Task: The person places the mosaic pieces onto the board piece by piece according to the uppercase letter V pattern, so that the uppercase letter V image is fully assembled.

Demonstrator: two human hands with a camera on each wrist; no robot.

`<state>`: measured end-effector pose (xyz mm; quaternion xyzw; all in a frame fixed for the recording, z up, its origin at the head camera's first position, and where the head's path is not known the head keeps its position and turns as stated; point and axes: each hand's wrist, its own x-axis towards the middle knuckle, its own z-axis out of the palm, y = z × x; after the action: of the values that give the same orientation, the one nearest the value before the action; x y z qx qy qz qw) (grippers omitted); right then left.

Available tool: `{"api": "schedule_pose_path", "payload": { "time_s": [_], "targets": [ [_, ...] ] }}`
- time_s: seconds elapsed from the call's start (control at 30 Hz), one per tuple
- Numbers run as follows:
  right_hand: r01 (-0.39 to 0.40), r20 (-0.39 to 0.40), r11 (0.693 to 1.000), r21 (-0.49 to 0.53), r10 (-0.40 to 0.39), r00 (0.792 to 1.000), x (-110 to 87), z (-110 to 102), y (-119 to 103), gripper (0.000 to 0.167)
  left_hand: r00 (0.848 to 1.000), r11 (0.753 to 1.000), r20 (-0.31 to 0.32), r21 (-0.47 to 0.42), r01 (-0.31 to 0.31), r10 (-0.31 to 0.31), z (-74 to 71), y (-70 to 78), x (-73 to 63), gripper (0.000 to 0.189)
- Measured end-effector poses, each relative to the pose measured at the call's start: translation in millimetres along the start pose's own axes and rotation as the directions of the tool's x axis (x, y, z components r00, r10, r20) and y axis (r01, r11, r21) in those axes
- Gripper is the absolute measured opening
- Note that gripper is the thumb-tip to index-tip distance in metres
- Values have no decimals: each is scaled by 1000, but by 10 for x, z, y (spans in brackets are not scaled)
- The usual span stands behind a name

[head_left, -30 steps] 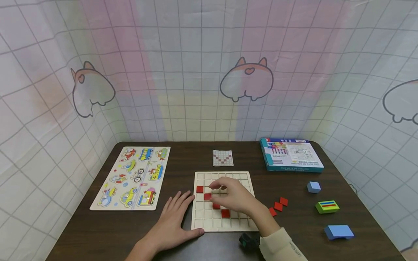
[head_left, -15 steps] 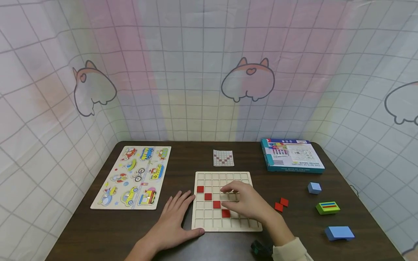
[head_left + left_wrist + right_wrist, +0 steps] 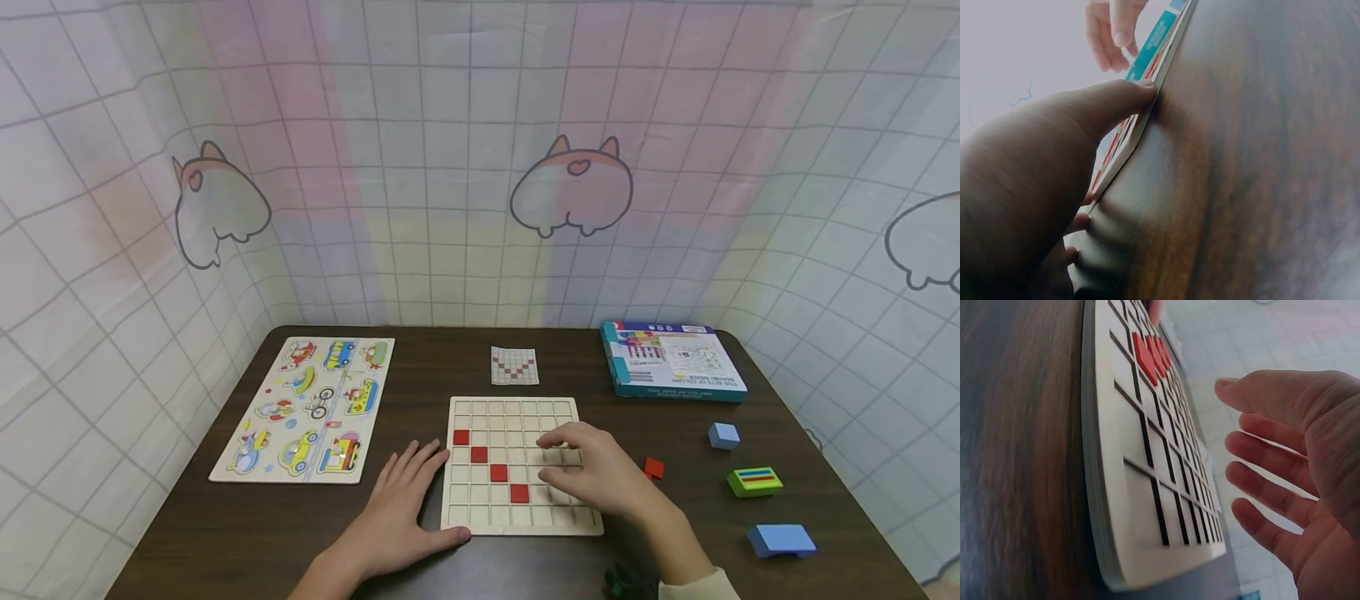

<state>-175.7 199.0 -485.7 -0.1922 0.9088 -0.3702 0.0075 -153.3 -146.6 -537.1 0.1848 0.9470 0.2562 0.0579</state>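
Observation:
A pale wooden grid board [image 3: 480,518] lies in front of me in the head view. Several red square tiles [image 3: 498,472] run in a diagonal from its upper left towards the lower middle. My left hand [image 3: 397,512] lies flat at the board's left side, fingertips by the edge, thumb along the front edge near the corner. Over the board's right part hovers my right hand [image 3: 600,471], fingers loosely bent and thumb apart. Nothing shows between them in the right wrist view, where the hand [image 3: 1310,450] stands off the board. Loose red tiles [image 3: 654,467] beside it are partly hidden by that hand.
A small pattern card [image 3: 514,366] lies behind the board. To the left is a vehicle picture puzzle [image 3: 300,408]; at back right, a flat box [image 3: 675,362]. Along the right stand a blue cube [image 3: 723,436], a green striped block [image 3: 754,482] and a blue arch block [image 3: 782,540].
My right hand has moved rightward across the board, away from the red tiles in the grid and towards the loose ones, covering more of them. The left hand has stayed in place.

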Motion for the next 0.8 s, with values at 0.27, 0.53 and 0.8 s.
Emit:
{"api": "schedule_pose_path", "payload": {
  "time_s": [0.27, 0.53, 0.8],
  "targets": [
    [-18, -42, 998, -60, 16, 999, -129, -99, 133, 37, 1000, 1000, 0, -2, 7, -7, -19, 4, 7, 116],
    [-42, -67, 992, -122, 34, 997, -259, -200, 229, 39, 1000, 1000, -4, -7, -2, 2, 2, 0, -10, 116],
    [-72, -104, 985, -155, 57, 993, -365, -352, 329, 41, 1000, 1000, -17, -1, -12, 12, 13, -4, 4, 116]
  ]
}}
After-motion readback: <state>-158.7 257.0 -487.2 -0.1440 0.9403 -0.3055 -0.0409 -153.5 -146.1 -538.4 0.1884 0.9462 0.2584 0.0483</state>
